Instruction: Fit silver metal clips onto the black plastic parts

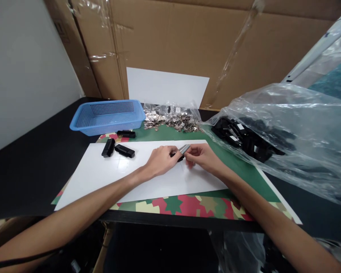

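Over the white sheet (91, 178), my left hand (162, 159) is closed around a small black plastic part with a shiny grey top face (184, 149). The part is tilted, and my left fingers cover much of it. My right hand (202, 156) is closed at the part's right end, thumb and fingertips pinched against it. Whether a smaller piece sits between those fingertips is hidden. Left of my hands lie similar black plastic parts: one upright-angled (108, 147), one slanted (125, 151) and one behind them (126, 134).
A blue plastic basket (110, 127) stands at the back left. Small metal pieces (176, 122) lie heaped on clear plastic beside it. At the right, a large clear bag (295, 151) holds several black parts (244, 138). Cardboard (170, 41) walls off the back.
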Tool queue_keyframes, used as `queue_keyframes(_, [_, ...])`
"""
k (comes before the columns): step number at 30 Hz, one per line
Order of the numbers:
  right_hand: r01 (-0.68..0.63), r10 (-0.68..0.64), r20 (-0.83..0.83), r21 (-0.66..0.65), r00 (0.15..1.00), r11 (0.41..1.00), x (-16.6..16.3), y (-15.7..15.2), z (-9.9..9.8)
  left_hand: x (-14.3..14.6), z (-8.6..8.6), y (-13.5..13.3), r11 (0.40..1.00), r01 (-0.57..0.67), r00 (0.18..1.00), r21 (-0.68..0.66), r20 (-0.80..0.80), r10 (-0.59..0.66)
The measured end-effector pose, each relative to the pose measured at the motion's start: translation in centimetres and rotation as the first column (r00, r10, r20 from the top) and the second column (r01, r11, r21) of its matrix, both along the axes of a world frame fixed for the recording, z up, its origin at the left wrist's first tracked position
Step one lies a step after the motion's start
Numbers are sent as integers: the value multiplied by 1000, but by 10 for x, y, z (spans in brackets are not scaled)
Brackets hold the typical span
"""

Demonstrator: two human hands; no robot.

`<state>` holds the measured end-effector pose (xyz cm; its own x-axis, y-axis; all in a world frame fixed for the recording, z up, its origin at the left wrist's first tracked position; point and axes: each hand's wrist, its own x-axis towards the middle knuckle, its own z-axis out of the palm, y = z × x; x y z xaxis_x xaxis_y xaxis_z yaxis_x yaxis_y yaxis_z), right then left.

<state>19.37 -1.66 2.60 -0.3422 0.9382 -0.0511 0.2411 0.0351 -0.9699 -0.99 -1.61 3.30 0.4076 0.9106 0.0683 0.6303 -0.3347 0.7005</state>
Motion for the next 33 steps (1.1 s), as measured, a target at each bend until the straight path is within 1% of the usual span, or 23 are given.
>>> queue_keyframes(4, [39, -39, -17, 1, 999, 999, -3, 1, -1, -1, -5, 3, 999, 30, 998, -20, 56, -29])
queue_keyframes(8, [62, -62, -16, 5, 998, 998, -4, 1, -3, -2, -8, 5, 998, 59, 996, -24, 72, -57])
queue_keyframes(13, [90, -93, 31, 73, 995, 993, -3, -2, -1, -2, -7, 5, 996, 84, 988, -34, 129, -79])
queue_keyframes(16, [30, -31, 17, 101, 999, 994, 1, -3, 6, -1, -5, 5, 997, 61, 987, -54, 150, -52])
queue_keyframes(19, [-60, 53, 58, 128, 997, 990, 6, -5, 14, 0, -4, 5, 998, 18, 989, -61, 147, -9])
queue_keyframes(22, [-95, 64, 136, 230, 989, 968, 7, -8, 16, 1, -4, 4, 998, -38, 994, -59, 103, 44])
queue_keyframes(24, [-115, 49, 201, 334, 978, 935, 5, -10, 14, 0, -2, 2, 997, -59, 997, -46, 47, 61])
queue_keyframes(26, [-124, 11, 261, 422, 965, 898, 3, -11, 9, -1, -1, 1, 998, -64, 998, -24, -7, 64])
queue_keyframes(28, [-120, -36, 308, 473, 951, 873, 2, -10, 3, -1, 0, 1, 999, -54, 998, -11, -34, 53])
queue_keyframes(30, [-115, -65, 334, 491, 940, 863, 2, -8, -1, -1, 0, 0, 999, -45, 999, -23, -14, 45])
queue_keyframes(33, [-111, -70, 340, 484, 938, 868, 5, -5, -3, 0, -3, 1, 997, -48, 994, -60, 99, 53])
